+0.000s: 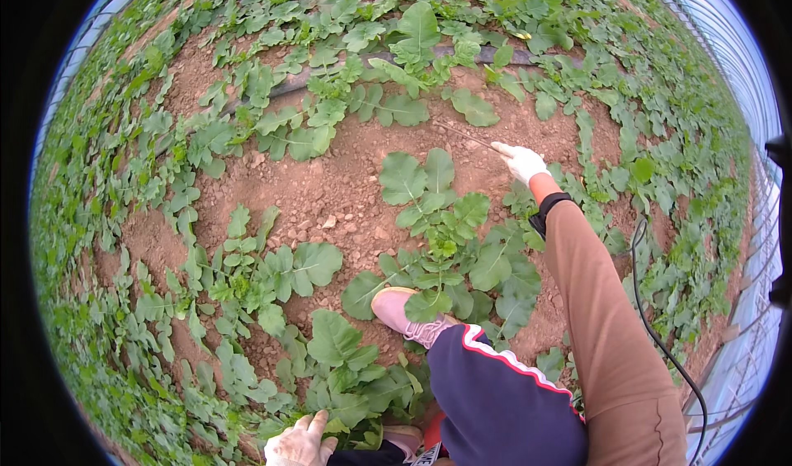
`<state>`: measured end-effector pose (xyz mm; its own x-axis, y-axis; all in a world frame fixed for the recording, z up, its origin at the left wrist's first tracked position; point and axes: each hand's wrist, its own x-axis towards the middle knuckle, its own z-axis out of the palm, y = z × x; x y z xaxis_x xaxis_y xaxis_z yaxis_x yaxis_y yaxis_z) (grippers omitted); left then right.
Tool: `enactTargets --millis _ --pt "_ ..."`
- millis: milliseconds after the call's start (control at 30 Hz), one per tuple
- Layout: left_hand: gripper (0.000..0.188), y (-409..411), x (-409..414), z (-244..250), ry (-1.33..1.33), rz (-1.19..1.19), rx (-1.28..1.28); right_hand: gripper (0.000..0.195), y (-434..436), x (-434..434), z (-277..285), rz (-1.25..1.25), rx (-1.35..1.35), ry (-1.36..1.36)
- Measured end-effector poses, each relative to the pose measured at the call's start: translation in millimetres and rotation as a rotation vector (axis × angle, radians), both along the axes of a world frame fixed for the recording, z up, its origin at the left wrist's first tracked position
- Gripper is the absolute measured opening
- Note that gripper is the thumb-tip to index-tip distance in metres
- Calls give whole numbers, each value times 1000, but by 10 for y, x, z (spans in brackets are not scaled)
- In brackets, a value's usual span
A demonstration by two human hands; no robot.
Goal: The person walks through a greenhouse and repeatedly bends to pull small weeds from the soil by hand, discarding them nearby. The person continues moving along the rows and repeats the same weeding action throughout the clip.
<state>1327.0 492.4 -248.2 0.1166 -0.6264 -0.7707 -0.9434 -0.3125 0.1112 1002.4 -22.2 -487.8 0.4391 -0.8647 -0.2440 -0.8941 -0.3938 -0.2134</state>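
My right hand (525,161), in a white glove, grips a thin brown rod (465,133). The rod's far end reaches down toward bare reddish soil (346,169) beside a broad leaf (475,108). At the bottom of the view, my left hand (298,442) wears a soil-stained glove. Its fingers are apart next to the leaves of a green plant (346,398), and nothing shows in it. A lobed leafy plant (436,218), similar to a radish, grows between the rod and my pink shoe (396,311).
A dark irrigation hose (297,82) curves across the soil beyond the rod. Dense leafy plants (93,292) spread on both sides. A black cable (656,323) hangs beside my right arm. Greenhouse film over metal hoops (736,51) stands at the right.
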Motion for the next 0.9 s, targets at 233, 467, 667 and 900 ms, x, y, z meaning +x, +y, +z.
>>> enactTargets --millis 233,467,667,900 --pt "48 132 -27 -112 18 -68 -54 35 63 -1241 45 -367 166 -221" --pt "48 125 -64 -63 -4 -58 -25 37 294 -1025 119 -311 92 -174" --pt "49 129 -47 -78 0 -66 -66 38 346 -122 -103 -145 80 -387" --pt "49 135 -37 -64 -15 -77 -95 41 535 571 -204 -174 216 -438"
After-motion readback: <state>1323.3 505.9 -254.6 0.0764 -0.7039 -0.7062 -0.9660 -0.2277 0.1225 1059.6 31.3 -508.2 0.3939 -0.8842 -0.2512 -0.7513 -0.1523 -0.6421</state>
